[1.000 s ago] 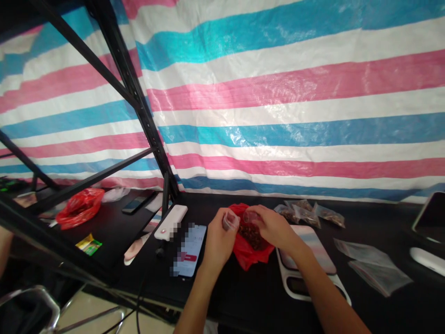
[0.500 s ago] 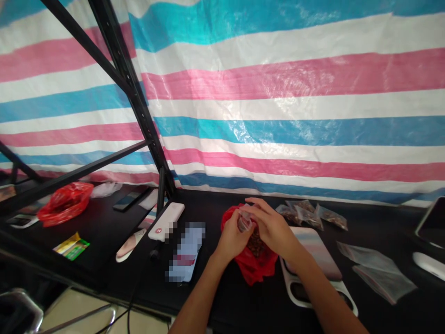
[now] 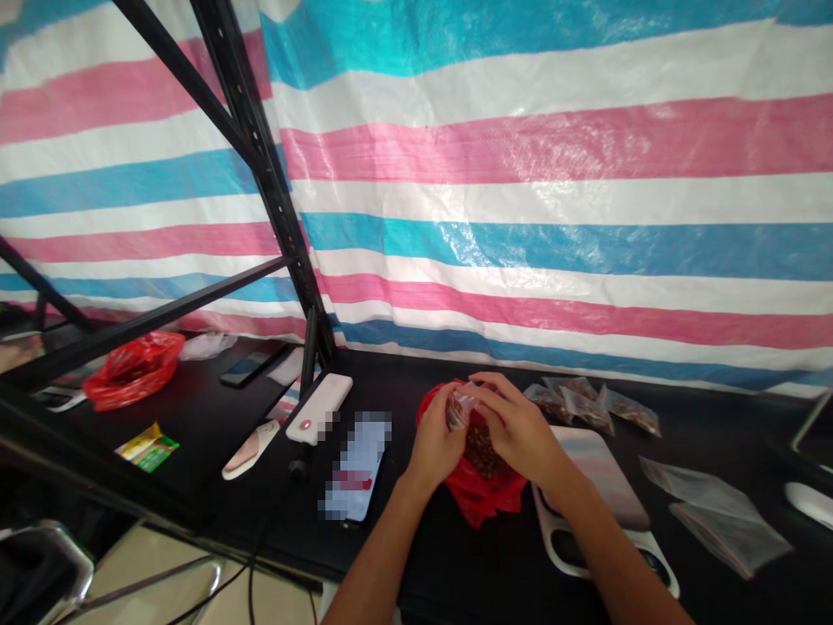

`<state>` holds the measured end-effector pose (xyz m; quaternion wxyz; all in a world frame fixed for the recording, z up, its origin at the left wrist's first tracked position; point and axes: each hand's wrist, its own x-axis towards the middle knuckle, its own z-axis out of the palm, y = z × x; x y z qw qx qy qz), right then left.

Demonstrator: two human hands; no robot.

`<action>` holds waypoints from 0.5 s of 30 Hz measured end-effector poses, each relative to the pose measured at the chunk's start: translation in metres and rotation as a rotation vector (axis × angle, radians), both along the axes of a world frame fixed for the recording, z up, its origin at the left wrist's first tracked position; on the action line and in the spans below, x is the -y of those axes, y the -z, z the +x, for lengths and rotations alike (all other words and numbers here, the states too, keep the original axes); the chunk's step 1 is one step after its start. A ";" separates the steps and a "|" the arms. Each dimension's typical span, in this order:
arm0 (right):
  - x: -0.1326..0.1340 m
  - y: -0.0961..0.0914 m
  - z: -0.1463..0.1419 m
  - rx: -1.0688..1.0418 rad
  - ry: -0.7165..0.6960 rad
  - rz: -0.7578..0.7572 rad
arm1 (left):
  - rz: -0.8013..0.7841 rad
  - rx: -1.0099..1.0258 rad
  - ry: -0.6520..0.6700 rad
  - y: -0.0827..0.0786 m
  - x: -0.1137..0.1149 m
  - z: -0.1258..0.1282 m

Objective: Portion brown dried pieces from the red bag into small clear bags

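My left hand (image 3: pixel 434 443) is closed on the side of a small clear plastic bag (image 3: pixel 461 406). From the other side my right hand (image 3: pixel 517 425) pinches the same bag near its top. Both hands hold it over an open red plastic bag (image 3: pixel 478 503) full of small brown pieces (image 3: pixel 480 453), too small to name. What is inside the clear bag is hard to make out. Just right of my right forearm lies a kitchen scale (image 3: pixel 602 477) with a shiny platform, partly covered by the arm.
Several filled clear bags (image 3: pixel 589 404) lie behind the scale, and flat zip bags (image 3: pixel 722 516) to its right. A phone (image 3: pixel 357 469) and a white power bank (image 3: pixel 320 408) are on the left. Beyond the black metal frame (image 3: pixel 277 200) sits another red bag (image 3: pixel 135 369).
The view has shifted slightly, so things appear a little farther right. Both hands keep hold of the clear bag, and more of the brown pieces show between them.
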<state>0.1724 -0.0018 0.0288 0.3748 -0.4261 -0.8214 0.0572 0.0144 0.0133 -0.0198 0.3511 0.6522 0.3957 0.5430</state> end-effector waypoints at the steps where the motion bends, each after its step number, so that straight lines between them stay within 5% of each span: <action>1: 0.000 0.001 0.000 0.005 -0.003 -0.009 | 0.030 -0.025 -0.026 0.002 -0.001 -0.001; 15: 0.002 -0.001 -0.005 -0.040 0.026 -0.158 | 0.110 -0.227 -0.084 -0.003 0.002 -0.009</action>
